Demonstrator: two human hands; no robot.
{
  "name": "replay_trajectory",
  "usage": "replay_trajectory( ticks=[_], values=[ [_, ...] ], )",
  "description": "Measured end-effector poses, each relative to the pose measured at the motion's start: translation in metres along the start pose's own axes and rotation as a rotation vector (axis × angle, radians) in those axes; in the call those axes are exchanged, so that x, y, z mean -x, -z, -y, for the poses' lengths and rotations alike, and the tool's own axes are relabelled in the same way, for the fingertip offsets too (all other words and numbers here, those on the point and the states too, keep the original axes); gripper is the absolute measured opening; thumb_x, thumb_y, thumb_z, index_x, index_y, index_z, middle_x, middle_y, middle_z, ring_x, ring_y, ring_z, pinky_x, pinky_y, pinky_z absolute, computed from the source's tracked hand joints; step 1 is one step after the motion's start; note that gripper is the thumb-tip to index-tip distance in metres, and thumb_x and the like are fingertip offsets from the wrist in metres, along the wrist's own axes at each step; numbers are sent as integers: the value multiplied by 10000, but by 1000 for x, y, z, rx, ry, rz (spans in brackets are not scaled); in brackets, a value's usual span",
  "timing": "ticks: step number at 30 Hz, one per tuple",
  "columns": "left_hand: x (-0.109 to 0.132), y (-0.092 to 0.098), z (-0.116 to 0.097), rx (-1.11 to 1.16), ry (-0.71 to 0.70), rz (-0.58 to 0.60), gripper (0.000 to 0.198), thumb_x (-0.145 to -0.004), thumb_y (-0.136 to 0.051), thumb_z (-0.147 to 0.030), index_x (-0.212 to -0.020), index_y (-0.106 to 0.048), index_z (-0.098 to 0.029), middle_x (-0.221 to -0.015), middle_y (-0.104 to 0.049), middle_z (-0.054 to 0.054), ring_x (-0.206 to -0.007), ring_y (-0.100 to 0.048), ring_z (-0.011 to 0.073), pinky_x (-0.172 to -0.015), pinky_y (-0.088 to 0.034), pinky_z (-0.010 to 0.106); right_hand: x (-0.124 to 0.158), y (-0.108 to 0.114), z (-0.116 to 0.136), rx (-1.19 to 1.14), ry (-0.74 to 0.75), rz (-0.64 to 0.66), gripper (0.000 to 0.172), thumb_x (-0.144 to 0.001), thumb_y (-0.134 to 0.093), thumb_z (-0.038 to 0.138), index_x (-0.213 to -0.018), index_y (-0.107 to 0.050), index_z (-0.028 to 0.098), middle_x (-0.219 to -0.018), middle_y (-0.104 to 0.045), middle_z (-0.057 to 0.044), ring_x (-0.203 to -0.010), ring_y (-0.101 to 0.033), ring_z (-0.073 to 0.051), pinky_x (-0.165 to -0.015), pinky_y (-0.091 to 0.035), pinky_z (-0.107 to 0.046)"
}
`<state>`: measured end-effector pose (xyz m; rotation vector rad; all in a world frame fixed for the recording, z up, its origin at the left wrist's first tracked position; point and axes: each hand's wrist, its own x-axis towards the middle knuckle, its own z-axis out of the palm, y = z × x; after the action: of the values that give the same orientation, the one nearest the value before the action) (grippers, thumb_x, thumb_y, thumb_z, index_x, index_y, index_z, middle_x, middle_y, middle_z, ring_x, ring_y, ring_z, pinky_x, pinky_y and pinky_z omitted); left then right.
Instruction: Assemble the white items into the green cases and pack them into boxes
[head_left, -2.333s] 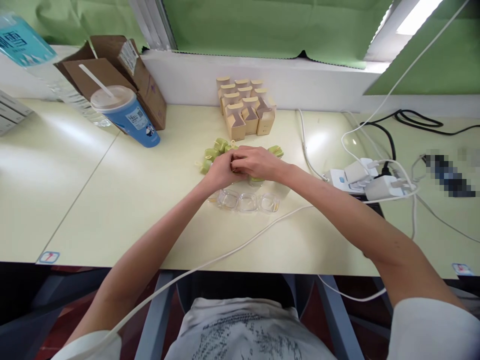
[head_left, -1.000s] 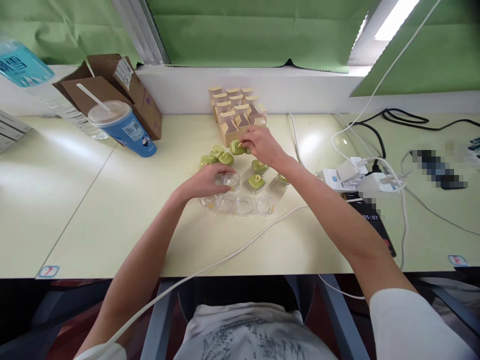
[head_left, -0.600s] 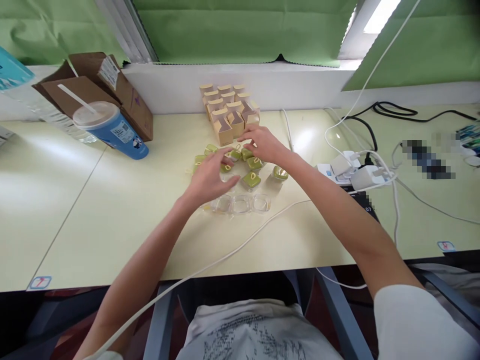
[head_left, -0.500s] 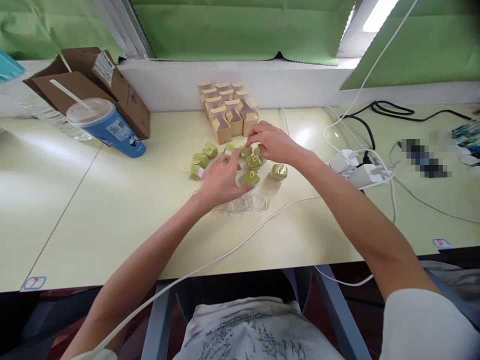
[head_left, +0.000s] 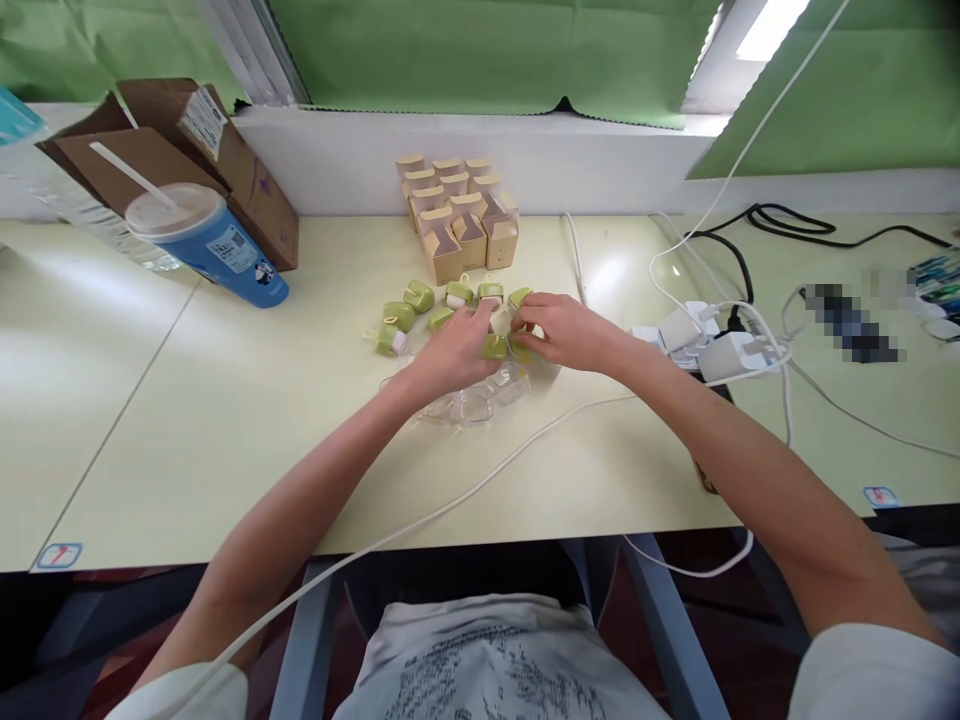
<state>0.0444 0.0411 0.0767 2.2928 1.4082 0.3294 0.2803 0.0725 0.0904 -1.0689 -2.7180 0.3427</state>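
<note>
Several small green blocks with yellow loops (head_left: pixel 399 317) lie in a cluster at the table's middle. My left hand (head_left: pixel 456 352) rests along the cluster's near side, thumb and fingers apart around a few of them. From the right, my right hand (head_left: pixel 566 332) reaches in with curled fingers at a green block (head_left: pixel 520 342), largely covered by them. Clear plastic shells (head_left: pixel 472 405) lie just below my left hand. Behind the blocks stand several small open cardboard boxes (head_left: pixel 469 240) in close rows.
A blue cup with a straw (head_left: pixel 217 255) leans by a brown carton (head_left: pixel 262 205) at the left. White chargers (head_left: pixel 731 355) and cables lie at the right, one white cable (head_left: pixel 480 485) crossing in front of me. A dark phone-like object (head_left: pixel 705 475) shows partly under my right forearm.
My right hand has moved down and nearer, to the cluster's right side, where the separate green block stood. My left hand has shifted slightly right. Blocks and clear shells have shifted a little.
</note>
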Motion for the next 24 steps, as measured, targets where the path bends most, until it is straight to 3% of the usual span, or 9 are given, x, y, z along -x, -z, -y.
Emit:
replay_trajectory(
  ticks=[3, 5, 8, 12, 20, 24],
  values=[
    [-1, -5, 0, 79, -23, -28, 687, -939, -751, -230, -1562, -464, -197, -1396, -733, 152, -1342, -681, 348, -1093, -565, 476, -1, -11, 17, -32, -18, -37, 266, -1069, -676, 246, -1305, -784, 185, -1227, -774, -164, -1181, -676, -338, -827, -517, -381],
    [-2, -7, -1, 110, -21, -40, 668, -936, -736, -201, -1549, -473, -193, -1390, -737, 151, -1309, -696, 337, -1045, -572, 452, -4, -20, 25, 20, -86, -37, 250, -1086, -652, 249, -1295, -783, 210, -1258, -775, -168, -1246, -655, -358, -753, -488, -360],
    [-6, -9, -4, 163, -22, -42, 668, -906, -741, -160, -1523, -488, -213, -1385, -746, 135, -1257, -718, 314, -963, -578, 411, -8, -31, 29, 51, -152, -84, 238, -1083, -586, 186, -1162, -810, 203, -1178, -790, -154, -1144, -689, -330, -739, -486, -360],
    [-14, -14, -9, 180, -24, -83, 605, -874, -817, -212, -1413, -544, -252, -1304, -776, 97, -1187, -747, 331, -865, -578, 419, -12, -38, 24, -102, -89, -221, 289, -989, -552, 109, -951, -828, 183, -1022, -797, -112, -964, -719, -273, -849, -558, -384],
    [-21, -21, -11, 128, 49, -111, 598, -858, -882, -282, -1380, -591, -277, -1304, -802, 83, -1234, -768, 382, -852, -578, 451, -11, -37, 18, -324, -60, -433, 257, -941, -634, 154, -868, -877, 199, -910, -814, -79, -828, -715, -235, -826, -581, -369],
    [-21, -22, -11, 159, 50, -121, 686, -868, -853, -258, -1476, -536, -276, -1272, -821, 72, -1216, -775, 379, -891, -588, 477, -10, -32, 20, -371, -113, -481, 220, -942, -688, 163, -904, -900, 209, -917, -828, -73, -835, -736, -234, -853, -595, -370]
  ],
)
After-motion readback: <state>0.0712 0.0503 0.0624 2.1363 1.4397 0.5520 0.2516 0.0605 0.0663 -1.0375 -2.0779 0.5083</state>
